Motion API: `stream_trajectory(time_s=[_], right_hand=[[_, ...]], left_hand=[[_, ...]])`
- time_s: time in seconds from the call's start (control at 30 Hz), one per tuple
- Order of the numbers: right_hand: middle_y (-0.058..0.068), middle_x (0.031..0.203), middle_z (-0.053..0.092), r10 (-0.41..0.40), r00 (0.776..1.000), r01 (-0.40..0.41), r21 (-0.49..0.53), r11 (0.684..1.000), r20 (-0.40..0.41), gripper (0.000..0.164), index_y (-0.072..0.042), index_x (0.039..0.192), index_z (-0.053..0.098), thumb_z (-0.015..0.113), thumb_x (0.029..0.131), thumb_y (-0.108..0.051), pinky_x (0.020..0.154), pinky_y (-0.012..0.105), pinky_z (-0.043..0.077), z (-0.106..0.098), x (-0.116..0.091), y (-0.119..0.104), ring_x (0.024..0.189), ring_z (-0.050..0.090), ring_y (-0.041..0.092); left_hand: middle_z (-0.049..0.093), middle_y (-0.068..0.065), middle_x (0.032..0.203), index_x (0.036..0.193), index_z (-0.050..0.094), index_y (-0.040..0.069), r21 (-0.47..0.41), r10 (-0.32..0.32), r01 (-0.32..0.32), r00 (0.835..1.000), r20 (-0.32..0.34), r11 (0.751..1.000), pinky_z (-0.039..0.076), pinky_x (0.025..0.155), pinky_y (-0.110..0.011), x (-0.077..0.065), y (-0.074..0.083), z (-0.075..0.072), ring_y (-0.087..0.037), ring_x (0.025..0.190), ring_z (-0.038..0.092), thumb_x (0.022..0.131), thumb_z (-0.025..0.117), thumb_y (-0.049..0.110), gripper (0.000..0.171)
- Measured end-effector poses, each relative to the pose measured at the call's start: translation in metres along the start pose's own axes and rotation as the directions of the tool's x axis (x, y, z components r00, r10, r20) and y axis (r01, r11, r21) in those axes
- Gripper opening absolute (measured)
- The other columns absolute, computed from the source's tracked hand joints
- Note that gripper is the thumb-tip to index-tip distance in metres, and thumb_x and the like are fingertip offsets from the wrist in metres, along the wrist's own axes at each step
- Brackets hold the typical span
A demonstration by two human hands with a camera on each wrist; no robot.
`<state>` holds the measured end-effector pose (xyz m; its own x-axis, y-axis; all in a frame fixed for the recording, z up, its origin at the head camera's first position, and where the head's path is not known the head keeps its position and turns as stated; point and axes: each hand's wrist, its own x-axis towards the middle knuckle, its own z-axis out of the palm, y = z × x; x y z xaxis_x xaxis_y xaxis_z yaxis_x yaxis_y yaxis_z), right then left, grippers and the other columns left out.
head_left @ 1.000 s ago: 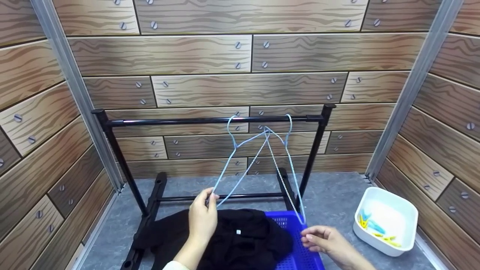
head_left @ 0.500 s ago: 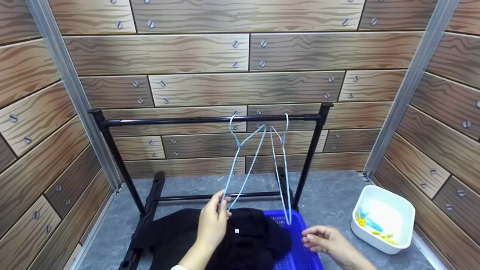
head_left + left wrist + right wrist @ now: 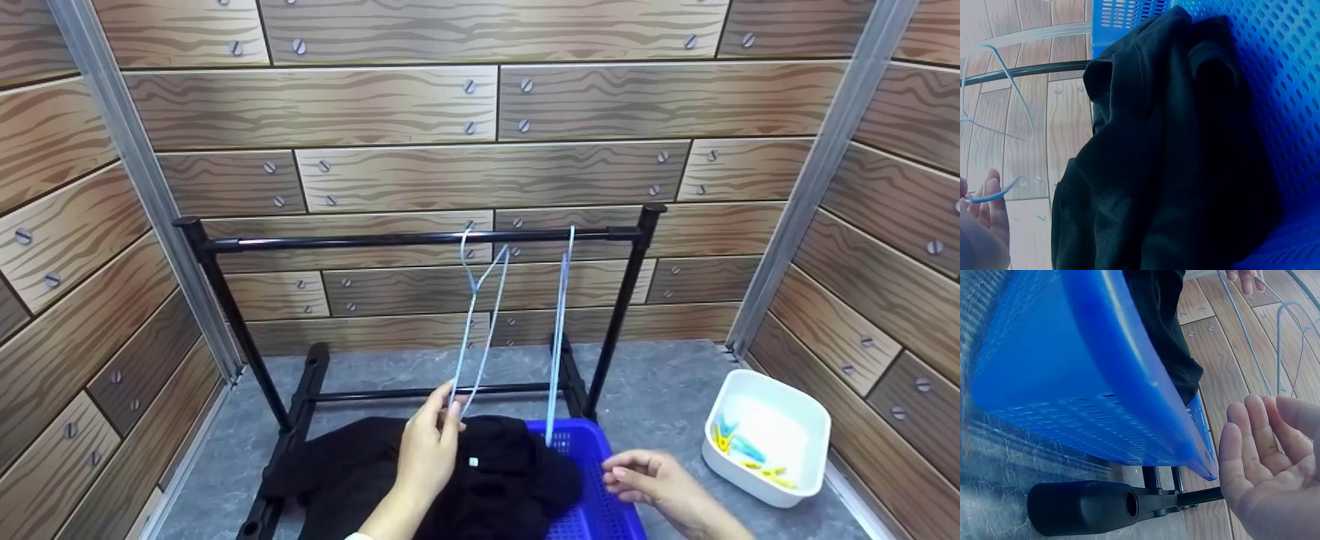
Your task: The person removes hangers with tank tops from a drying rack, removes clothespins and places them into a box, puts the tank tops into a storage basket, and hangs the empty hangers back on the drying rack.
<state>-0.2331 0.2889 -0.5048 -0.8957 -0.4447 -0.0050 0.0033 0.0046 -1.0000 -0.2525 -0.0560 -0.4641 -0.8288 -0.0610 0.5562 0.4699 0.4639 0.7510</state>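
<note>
Two light-blue wire hangers hang side by side from the black bar. In the head view, my left hand (image 3: 431, 442) pinches the lower corner of the left hanger (image 3: 471, 322). The right hanger (image 3: 557, 337) hangs nearly edge-on, its low end over the blue basket (image 3: 616, 502). To the right of that end is my right hand (image 3: 649, 484), fingers loosely bent and holding nothing; the right wrist view shows its bare palm (image 3: 1275, 478). A crumpled black garment (image 3: 510, 499) with a small white tag lies in the basket and spills over its left side.
The black garment rack (image 3: 337, 242) stands on the grey floor, its feet (image 3: 319, 364) reaching toward me. A white tub (image 3: 806, 442) at the right holds several yellow and blue clothespins (image 3: 769, 474). Wood-patterned walls (image 3: 405, 105) enclose the space on three sides.
The right hanger has turned edge-on, its lower corner swinging left, away from my right fingertips. My left hand has moved slightly right with the left hanger. My right hand has barely moved.
</note>
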Motion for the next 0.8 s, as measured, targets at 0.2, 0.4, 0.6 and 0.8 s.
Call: stream_trajectory(time_s=[0.2, 0.4, 0.6, 0.8], right_hand=[[0.009, 0.098, 0.065, 0.002, 1.0, -0.002, 0.007, 1.0, -0.023, 0.026, 0.009, 0.114, 0.055, 0.05, 0.093, -0.007, 0.079, 0.033, 0.051, -0.002, -0.001, -0.004, 0.09, 0.064, 0.019], [0.009, 0.098, 0.065, -0.005, 1.0, 0.005, 0.0, 1.0, -0.023, 0.027, 0.011, 0.114, 0.053, 0.05, 0.093, -0.006, 0.078, 0.032, 0.051, -0.001, -0.004, -0.005, 0.09, 0.064, 0.019], [0.01, 0.099, 0.065, -0.007, 1.0, 0.007, -0.009, 1.0, -0.021, 0.029, 0.013, 0.115, 0.052, 0.049, 0.093, -0.006, 0.078, 0.033, 0.051, 0.0, -0.003, -0.008, 0.091, 0.064, 0.019], [0.011, 0.099, 0.065, -0.012, 1.0, 0.011, -0.039, 0.999, -0.027, 0.03, 0.014, 0.114, 0.052, 0.051, 0.093, -0.008, 0.078, 0.034, 0.051, 0.002, 0.001, -0.017, 0.09, 0.064, 0.019]], left_hand=[[0.067, 0.007, 0.098, 0.117, 0.059, 0.017, -0.007, 0.012, -0.013, 1.0, -0.005, 1.0, 0.049, 0.066, -0.022, -0.002, 0.0, -0.002, -0.002, 0.077, 0.06, 0.093, 0.053, 0.02, 0.024], [0.065, 0.01, 0.095, 0.114, 0.06, 0.021, -0.011, 0.004, -0.004, 1.0, -0.002, 1.0, 0.049, 0.067, -0.022, -0.007, -0.004, -0.006, -0.002, 0.078, 0.06, 0.093, 0.053, 0.03, 0.024], [0.065, 0.008, 0.102, 0.113, 0.061, 0.018, -0.055, 0.042, -0.042, 0.999, -0.002, 0.998, 0.05, 0.072, -0.022, -0.007, -0.009, -0.014, -0.003, 0.084, 0.061, 0.094, 0.052, 0.028, 0.024], [0.064, 0.009, 0.105, 0.112, 0.061, 0.019, -0.01, 0.046, -0.046, 0.999, 0.006, 0.999, 0.049, 0.074, -0.022, -0.004, -0.011, -0.021, -0.003, 0.087, 0.061, 0.094, 0.051, 0.028, 0.022]])
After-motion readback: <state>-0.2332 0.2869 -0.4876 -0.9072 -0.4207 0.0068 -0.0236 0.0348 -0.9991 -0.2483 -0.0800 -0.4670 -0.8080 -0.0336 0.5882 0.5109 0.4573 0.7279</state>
